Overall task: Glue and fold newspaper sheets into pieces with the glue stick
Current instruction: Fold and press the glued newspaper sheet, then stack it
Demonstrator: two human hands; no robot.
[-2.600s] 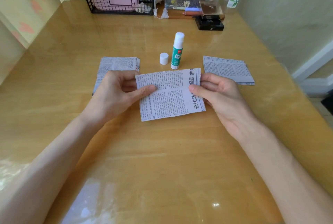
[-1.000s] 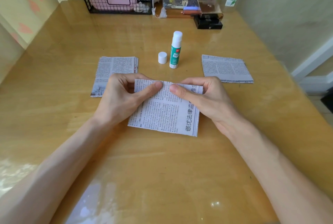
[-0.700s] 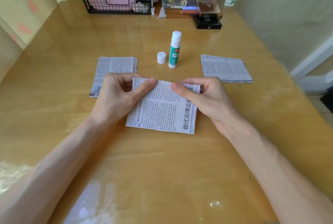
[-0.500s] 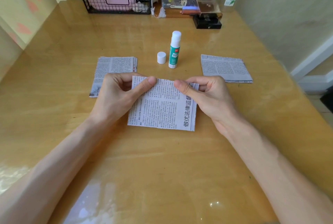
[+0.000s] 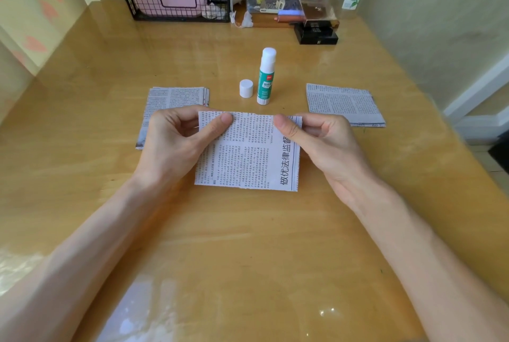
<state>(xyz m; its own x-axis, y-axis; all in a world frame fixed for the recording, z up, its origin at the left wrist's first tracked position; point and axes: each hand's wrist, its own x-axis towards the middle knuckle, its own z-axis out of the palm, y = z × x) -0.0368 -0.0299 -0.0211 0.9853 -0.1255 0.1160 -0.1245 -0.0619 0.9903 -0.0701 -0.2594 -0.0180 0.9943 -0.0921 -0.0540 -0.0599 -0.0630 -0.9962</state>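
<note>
A stack of newspaper sheets (image 5: pixel 176 99) lies at the left, probably the supply. The left hand (image 5: pixel 176 146) pinches the far-left corner of the folded newspaper sheet (image 5: pixel 248 160), which lies flat at the centre of the table (image 5: pixel 248 231), likely to press its glued edge. Beyond stand the cap (image 5: pixel 246 88) and the uncapped glue stick (image 5: pixel 266 77). The right hand (image 5: pixel 325 146) pinches the far-right corner. A folded piece (image 5: pixel 341 102) lies at the right, seemingly finished.
</note>
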